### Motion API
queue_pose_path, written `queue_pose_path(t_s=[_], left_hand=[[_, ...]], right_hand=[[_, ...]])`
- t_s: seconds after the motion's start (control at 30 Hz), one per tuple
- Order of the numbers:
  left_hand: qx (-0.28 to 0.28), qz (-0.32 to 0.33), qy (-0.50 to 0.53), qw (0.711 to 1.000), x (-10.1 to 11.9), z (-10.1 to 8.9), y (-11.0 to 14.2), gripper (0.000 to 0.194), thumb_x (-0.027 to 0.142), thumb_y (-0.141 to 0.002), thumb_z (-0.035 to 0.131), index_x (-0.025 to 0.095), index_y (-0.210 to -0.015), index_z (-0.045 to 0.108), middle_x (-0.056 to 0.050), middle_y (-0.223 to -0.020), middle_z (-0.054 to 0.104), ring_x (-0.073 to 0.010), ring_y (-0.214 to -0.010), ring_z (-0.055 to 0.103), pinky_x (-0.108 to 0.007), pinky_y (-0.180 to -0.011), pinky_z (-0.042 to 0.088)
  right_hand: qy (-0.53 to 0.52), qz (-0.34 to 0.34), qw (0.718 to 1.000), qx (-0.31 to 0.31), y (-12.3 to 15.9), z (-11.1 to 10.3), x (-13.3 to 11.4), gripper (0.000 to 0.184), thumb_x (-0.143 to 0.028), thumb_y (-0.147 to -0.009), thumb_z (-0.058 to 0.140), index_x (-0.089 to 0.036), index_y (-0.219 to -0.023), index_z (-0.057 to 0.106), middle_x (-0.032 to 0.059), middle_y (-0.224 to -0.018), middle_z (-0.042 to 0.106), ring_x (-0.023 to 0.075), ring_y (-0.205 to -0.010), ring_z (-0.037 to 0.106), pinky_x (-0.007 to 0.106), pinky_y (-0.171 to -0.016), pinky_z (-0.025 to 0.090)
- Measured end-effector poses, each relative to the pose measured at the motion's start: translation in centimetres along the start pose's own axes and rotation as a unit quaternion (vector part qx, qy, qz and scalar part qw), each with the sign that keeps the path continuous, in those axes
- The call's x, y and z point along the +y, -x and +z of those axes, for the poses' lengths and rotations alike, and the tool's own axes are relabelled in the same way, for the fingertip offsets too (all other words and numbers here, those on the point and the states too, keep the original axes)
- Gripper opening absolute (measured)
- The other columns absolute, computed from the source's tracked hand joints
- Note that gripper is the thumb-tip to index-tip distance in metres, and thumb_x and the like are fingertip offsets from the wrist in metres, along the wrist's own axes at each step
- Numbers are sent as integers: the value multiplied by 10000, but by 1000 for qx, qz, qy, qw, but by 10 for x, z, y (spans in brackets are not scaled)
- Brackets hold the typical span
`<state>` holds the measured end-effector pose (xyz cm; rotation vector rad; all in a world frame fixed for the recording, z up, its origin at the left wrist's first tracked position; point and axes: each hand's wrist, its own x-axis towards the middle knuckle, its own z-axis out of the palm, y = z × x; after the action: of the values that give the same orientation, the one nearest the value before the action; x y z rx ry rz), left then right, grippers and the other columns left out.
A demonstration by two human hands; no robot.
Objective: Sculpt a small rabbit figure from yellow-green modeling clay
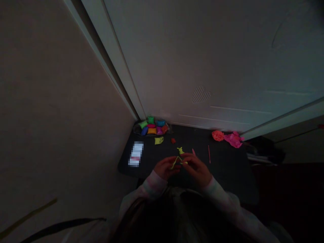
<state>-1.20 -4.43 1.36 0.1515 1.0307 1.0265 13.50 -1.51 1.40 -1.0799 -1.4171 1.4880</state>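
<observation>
Over the dark table (149,162), my left hand (165,167) and my right hand (197,168) come close together. A thin, bent yellow strip (178,157), which looks like modelling clay, runs between them. Fingers of both hands are closed on it, one near each end. Just beyond the fingertips is a small yellow figure (180,150) with two ear-like bumps. A pink tool (193,151) shows partly behind my right hand. Farther off lie an opened yellow packet (159,140) and a small orange-red piece (173,140).
Several colourful clay packets (152,130) sit in clear plastic at the back left. A blurred white item (136,154) lies at the left. Rightward are a pink stick (209,154), a crumpled orange thing (218,135) and a crumpled pink one (234,139). A white panel (202,67) rises behind the table.
</observation>
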Motion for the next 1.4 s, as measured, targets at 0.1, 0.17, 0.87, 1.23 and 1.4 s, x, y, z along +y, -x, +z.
queue_pose_path(t_s=[0.1, 0.17, 0.87, 1.23, 1.4], left_hand=[[-13, 2, 16, 1000, 2, 1, 0, 289, 107, -525, 576, 146, -805, 635, -49, -786, 662, -131, -634, 605, -235, -568, 458], [-10, 6, 21, 1000, 3, 0, -2, 240, 89, -513, 538, 143, -732, 619, -20, -642, 629, -96, -534, 552, -207, -498, 416], [44, 100, -228, 968, 4, -9, -12, 265, 224, -513, 685, 160, -729, 544, 76, -492, 522, -46, -394, 415, -192, -410, 276], [98, 16, -223, 970, -5, -46, -44, 122, 138, -737, 571, 123, -857, 559, 24, -690, 579, -52, -488, 496, -193, -472, 404], [156, -59, -171, 971, -16, -69, -71, 251, 300, -828, 476, 131, -1007, 527, -54, -946, 575, -130, -766, 569, -307, -650, 496]], right_hand=[[-16, 24, 1000, 1, 1, 4, 9, 240, -433, -707, 575, -194, -721, 571, 58, -808, 649, 161, -735, 605, 310, -681, 492], [-22, 43, 999, 9, 1, 0, 12, 256, -447, -724, 535, -192, -742, 539, 28, -667, 629, 131, -574, 575, 272, -552, 484], [93, 121, 988, -31, -5, 17, 17, 110, -286, -547, 638, -183, -585, 636, -7, -557, 565, 119, -553, 479, 270, -577, 353], [-53, 218, 974, 28, -16, 3, 19, 338, -447, -510, 686, -164, -632, 547, -31, -511, 560, 62, -422, 442, 207, -447, 349], [-105, 243, 963, 54, -18, 4, 25, 408, -477, -446, 717, -164, -641, 545, -30, -484, 560, 67, -402, 466, 204, -424, 358]])
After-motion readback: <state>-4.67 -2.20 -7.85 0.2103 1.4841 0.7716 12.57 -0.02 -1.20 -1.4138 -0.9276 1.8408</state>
